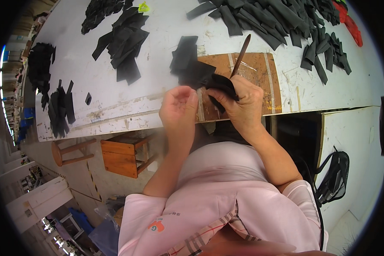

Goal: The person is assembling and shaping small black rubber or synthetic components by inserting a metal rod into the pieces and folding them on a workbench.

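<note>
A folded black fabric piece (223, 84) is gripped in my right hand (245, 99), with the thumb pressed over it. A slim brown stick-like tool (242, 53) rises from the same hand and slants toward the far side. My left hand (178, 106) is closed beside it, fingers curled toward the thumb; whether anything small is pinched there is hidden. Just beyond the left fingertips lie several overlapping black fabric pieces (185, 59), partly on a brown board (264, 81). Both hands hover at the table's near edge.
The white table (158, 85) carries heaps of black strips at far right (260, 19), far left (126, 42) and near left (60, 109). Red cloth (350, 29) lies at the far right corner. Wooden stools (119, 155) stand below left; a black bag (335, 175) hangs at right.
</note>
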`<state>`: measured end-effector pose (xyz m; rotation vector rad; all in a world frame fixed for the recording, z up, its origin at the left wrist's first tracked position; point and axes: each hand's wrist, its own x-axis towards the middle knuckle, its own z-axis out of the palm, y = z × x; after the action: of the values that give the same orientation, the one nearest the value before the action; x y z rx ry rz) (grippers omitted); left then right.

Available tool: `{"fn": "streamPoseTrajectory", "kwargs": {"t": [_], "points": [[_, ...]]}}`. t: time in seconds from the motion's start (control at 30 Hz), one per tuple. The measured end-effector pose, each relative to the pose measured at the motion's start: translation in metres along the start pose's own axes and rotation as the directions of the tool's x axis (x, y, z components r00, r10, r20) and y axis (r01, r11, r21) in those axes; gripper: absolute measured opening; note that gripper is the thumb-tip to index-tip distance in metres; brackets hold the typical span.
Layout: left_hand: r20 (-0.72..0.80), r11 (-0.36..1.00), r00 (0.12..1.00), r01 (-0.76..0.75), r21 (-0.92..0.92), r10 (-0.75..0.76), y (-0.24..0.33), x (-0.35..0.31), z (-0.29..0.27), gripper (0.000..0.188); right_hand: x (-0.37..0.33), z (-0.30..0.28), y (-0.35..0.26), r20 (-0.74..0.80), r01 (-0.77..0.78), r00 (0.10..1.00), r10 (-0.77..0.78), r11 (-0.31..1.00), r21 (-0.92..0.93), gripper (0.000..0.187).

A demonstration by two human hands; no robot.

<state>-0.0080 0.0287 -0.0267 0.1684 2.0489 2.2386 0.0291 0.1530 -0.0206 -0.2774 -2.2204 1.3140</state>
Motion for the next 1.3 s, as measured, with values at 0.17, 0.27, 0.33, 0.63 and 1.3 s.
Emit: {"fn": "streamPoseTrajectory", "kwargs": {"t": [0.17,0.27,0.33,0.63,1.3], "points": [[0.266,0.935,0.916,0.339,-0.107,-0.302,0.030,-0.002,-0.003,0.016,-0.002,-0.008,0.010,-0.008,0.244,0.967,-0.254,0.938,-0.245,0.020],[0.291,0.926,0.888,0.376,-0.013,-0.357,0.039,0.000,0.001,0.016,-0.002,-0.009,0.010,-0.001,0.305,0.948,-0.319,0.908,-0.288,0.023],[0.276,0.913,0.879,0.407,-0.012,-0.388,0.038,0.001,0.002,0.014,-0.003,-0.008,0.014,0.024,0.346,0.933,-0.360,0.875,-0.338,0.023],[0.128,0.990,0.988,0.069,0.125,-0.085,0.012,0.001,0.006,0.002,-0.015,-0.025,-0.007,0.202,0.238,0.954,-0.220,0.969,-0.066,0.035],[0.218,0.857,0.941,-0.327,0.397,0.258,0.018,-0.016,0.004,0.005,-0.025,-0.007,-0.010,0.147,0.413,0.910,-0.388,0.881,-0.232,0.024]]}}
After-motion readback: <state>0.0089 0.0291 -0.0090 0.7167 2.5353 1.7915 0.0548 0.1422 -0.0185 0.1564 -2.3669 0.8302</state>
